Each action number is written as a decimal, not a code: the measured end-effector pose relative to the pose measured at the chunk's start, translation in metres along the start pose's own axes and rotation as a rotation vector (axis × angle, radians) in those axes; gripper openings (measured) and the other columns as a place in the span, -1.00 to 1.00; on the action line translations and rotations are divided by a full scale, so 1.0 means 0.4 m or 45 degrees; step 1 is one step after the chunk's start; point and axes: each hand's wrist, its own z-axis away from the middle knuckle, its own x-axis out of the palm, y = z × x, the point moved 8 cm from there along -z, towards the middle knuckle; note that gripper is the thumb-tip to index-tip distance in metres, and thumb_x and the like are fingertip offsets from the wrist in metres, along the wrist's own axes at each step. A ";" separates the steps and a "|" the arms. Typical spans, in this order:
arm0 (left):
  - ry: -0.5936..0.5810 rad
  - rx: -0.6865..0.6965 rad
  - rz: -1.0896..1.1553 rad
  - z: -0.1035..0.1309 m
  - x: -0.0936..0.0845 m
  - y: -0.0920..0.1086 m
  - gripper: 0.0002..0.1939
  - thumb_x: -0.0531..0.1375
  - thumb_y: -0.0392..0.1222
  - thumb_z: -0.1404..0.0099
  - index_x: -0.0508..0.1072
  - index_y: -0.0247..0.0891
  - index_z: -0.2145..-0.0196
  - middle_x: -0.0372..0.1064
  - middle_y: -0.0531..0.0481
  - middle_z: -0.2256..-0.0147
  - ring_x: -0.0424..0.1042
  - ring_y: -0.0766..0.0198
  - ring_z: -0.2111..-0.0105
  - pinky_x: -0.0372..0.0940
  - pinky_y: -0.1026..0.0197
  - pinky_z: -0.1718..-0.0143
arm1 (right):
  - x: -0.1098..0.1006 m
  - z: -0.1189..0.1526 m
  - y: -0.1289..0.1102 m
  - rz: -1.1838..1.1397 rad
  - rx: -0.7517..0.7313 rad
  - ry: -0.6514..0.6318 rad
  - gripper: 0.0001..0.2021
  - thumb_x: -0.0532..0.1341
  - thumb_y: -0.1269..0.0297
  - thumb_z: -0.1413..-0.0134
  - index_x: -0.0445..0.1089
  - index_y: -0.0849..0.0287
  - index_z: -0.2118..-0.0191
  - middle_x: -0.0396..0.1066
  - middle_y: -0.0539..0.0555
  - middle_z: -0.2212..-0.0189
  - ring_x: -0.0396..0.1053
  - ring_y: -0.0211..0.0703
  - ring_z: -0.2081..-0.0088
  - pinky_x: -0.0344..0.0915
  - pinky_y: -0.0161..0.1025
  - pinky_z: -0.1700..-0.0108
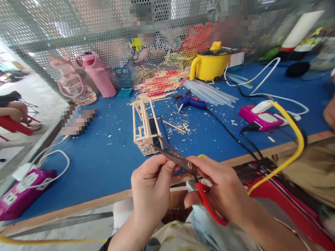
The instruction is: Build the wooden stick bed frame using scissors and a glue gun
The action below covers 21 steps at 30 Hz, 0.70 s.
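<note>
right hand (222,184) grips red-handled metal scissors (189,164), their blades parted, in the head view; left hand (152,184) is pinched closed beside the blades, whatever it may hold too small to tell. beyond them, an open rectangular frame of pale wooden sticks (145,128) sits on the blue tabletop (93,167), left of a blue glue gun (193,102).
</note>
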 end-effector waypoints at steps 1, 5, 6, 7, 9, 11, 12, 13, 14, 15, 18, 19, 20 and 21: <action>0.006 -0.081 0.059 0.000 0.000 -0.015 -0.91 0.22 -0.24 -0.22 0.55 -0.22 0.39 0.52 0.09 0.49 0.47 0.41 0.50 0.38 0.43 0.44 | -0.014 0.000 0.020 0.036 0.085 0.038 -0.54 0.31 0.06 0.05 0.29 0.10 0.03 0.43 0.01 0.37 0.39 -0.22 0.43 0.32 -0.32 0.41; -0.048 -0.327 0.236 0.010 0.004 -0.063 -0.85 0.25 -0.15 -0.20 0.53 -0.29 0.37 0.49 0.01 0.47 0.46 0.37 0.49 0.39 0.38 0.44 | -0.102 0.006 0.155 0.494 0.608 0.114 -0.37 0.25 -0.07 0.07 0.19 0.21 -0.06 0.41 0.02 0.55 0.38 -0.10 0.58 0.26 -0.24 0.56; -0.077 -0.351 0.259 0.012 0.005 -0.068 -0.84 0.25 -0.14 -0.20 0.53 -0.30 0.37 0.47 0.00 0.47 0.45 0.36 0.49 0.38 0.37 0.45 | -0.120 0.003 0.186 0.623 0.689 0.078 -0.38 0.23 -0.06 0.04 0.18 0.24 -0.06 0.42 0.06 0.55 0.41 -0.03 0.54 0.27 -0.21 0.55; -0.103 -0.363 0.275 0.014 0.006 -0.072 -0.83 0.24 -0.13 -0.20 0.52 -0.31 0.38 0.46 0.00 0.48 0.43 0.36 0.49 0.37 0.37 0.46 | -0.130 -0.006 0.212 0.719 0.725 0.016 -0.42 0.20 -0.03 0.01 0.20 0.28 -0.04 0.44 0.11 0.51 0.44 0.03 0.49 0.29 -0.18 0.51; -0.152 -0.373 0.280 0.014 0.005 -0.077 -0.82 0.24 -0.13 -0.21 0.51 -0.32 0.38 0.44 -0.02 0.48 0.40 0.37 0.50 0.35 0.37 0.47 | -0.135 -0.037 0.245 0.847 0.684 -0.117 -0.54 0.14 0.06 -0.08 0.25 0.32 0.02 0.47 0.23 0.40 0.47 0.09 0.37 0.34 -0.12 0.41; -0.190 -0.366 0.255 0.011 -0.001 -0.080 -0.83 0.22 -0.14 -0.22 0.51 -0.32 0.38 0.42 -0.02 0.48 0.37 0.39 0.51 0.32 0.37 0.47 | -0.124 -0.076 0.247 0.962 0.529 -0.238 -0.63 0.08 0.14 -0.14 0.31 0.33 0.06 0.47 0.31 0.31 0.46 0.12 0.29 0.35 -0.07 0.33; -0.206 -0.349 0.236 0.009 -0.006 -0.079 -0.83 0.21 -0.15 -0.23 0.51 -0.31 0.38 0.42 -0.02 0.48 0.36 0.39 0.51 0.30 0.37 0.47 | -0.120 -0.093 0.238 1.042 0.440 -0.269 -0.65 0.06 0.16 -0.16 0.34 0.31 0.07 0.46 0.33 0.28 0.45 0.16 0.26 0.35 -0.02 0.32; -0.222 -0.326 0.221 0.007 -0.013 -0.077 -0.84 0.21 -0.16 -0.24 0.51 -0.31 0.39 0.41 -0.02 0.48 0.34 0.40 0.51 0.29 0.37 0.47 | -0.117 -0.109 0.222 1.124 0.353 -0.272 -0.66 0.06 0.16 -0.16 0.36 0.29 0.07 0.45 0.35 0.24 0.43 0.21 0.23 0.34 0.03 0.31; -0.240 -0.299 0.213 0.007 -0.020 -0.073 -0.84 0.20 -0.17 -0.24 0.51 -0.30 0.40 0.41 -0.02 0.48 0.34 0.40 0.50 0.27 0.38 0.47 | -0.118 -0.121 0.198 1.180 0.266 -0.241 -0.65 0.08 0.16 -0.15 0.38 0.28 0.07 0.43 0.38 0.19 0.41 0.27 0.19 0.34 0.09 0.30; -0.264 -0.277 0.214 0.008 -0.027 -0.069 -0.85 0.20 -0.18 -0.24 0.51 -0.30 0.41 0.40 -0.02 0.48 0.33 0.39 0.49 0.26 0.38 0.47 | -0.120 -0.130 0.168 1.179 0.185 -0.177 -0.64 0.11 0.14 -0.13 0.38 0.27 0.05 0.41 0.39 0.14 0.38 0.30 0.14 0.33 0.13 0.27; -0.315 -0.328 0.320 0.021 -0.037 -0.066 -0.84 0.22 -0.18 -0.23 0.51 -0.30 0.44 0.38 -0.01 0.51 0.33 0.40 0.51 0.25 0.38 0.48 | -0.115 -0.131 0.054 0.769 -0.041 -0.020 -0.68 0.16 0.16 -0.13 0.36 0.19 0.03 0.40 0.26 0.08 0.39 0.10 0.09 0.36 -0.01 0.15; -0.305 -0.384 0.379 0.026 -0.038 -0.067 -0.83 0.23 -0.16 -0.22 0.50 -0.30 0.45 0.37 0.01 0.53 0.32 0.41 0.54 0.25 0.38 0.50 | -0.102 -0.127 0.015 0.562 -0.120 -0.043 -0.72 0.17 0.18 -0.15 0.35 0.13 0.05 0.45 0.16 0.14 0.43 -0.04 0.15 0.38 -0.13 0.18; -0.288 -0.448 0.439 0.030 -0.037 -0.067 -0.82 0.24 -0.13 -0.21 0.50 -0.30 0.45 0.35 0.02 0.56 0.31 0.42 0.57 0.25 0.37 0.53 | -0.082 -0.121 -0.024 0.378 -0.202 -0.104 -0.75 0.17 0.22 -0.16 0.34 0.09 0.03 0.48 0.08 0.21 0.45 -0.16 0.23 0.39 -0.24 0.23; -0.278 -0.512 0.491 0.033 -0.033 -0.067 -0.80 0.25 -0.11 -0.19 0.50 -0.30 0.46 0.34 0.03 0.58 0.30 0.42 0.59 0.25 0.37 0.55 | -0.066 -0.117 -0.062 0.220 -0.278 -0.150 -0.74 0.17 0.27 -0.17 0.32 0.06 0.01 0.49 0.02 0.27 0.45 -0.23 0.28 0.38 -0.31 0.27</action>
